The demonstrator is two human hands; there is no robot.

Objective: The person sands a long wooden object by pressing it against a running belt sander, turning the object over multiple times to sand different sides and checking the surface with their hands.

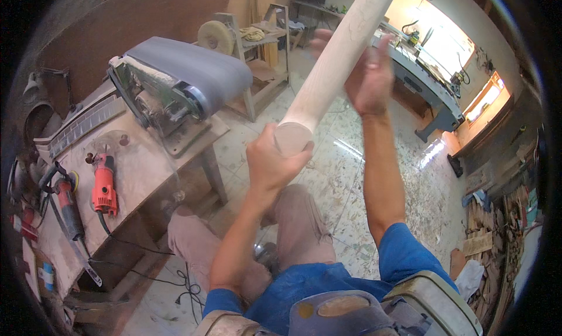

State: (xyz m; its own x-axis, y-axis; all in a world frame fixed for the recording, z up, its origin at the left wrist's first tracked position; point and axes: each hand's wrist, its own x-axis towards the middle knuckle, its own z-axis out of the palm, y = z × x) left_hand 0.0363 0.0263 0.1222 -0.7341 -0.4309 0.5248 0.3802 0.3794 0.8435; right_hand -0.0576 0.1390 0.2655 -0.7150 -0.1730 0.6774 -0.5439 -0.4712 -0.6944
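A long, pale, round wooden pole point(339, 55) slants up and away in front of me, its flat round end facing me. My left hand point(272, 160) is wrapped around this near end. Further along the pole, my right hand point(370, 81) is open, fingers spread, partly behind the wood and blurred by motion. Whether its palm touches the pole I cannot tell. To the left of the pole stands a belt sander point(187, 78) with a wide grey belt, apart from both hands.
On the dusty workbench point(140, 178) at left lie a red power tool point(104, 186) and a dark angle grinder point(67, 204); cords point(187, 289) trail to the floor. A wooden rack point(252, 60) stands behind. At right are a long machine table point(421, 81) and stacked wood scraps point(486, 248).
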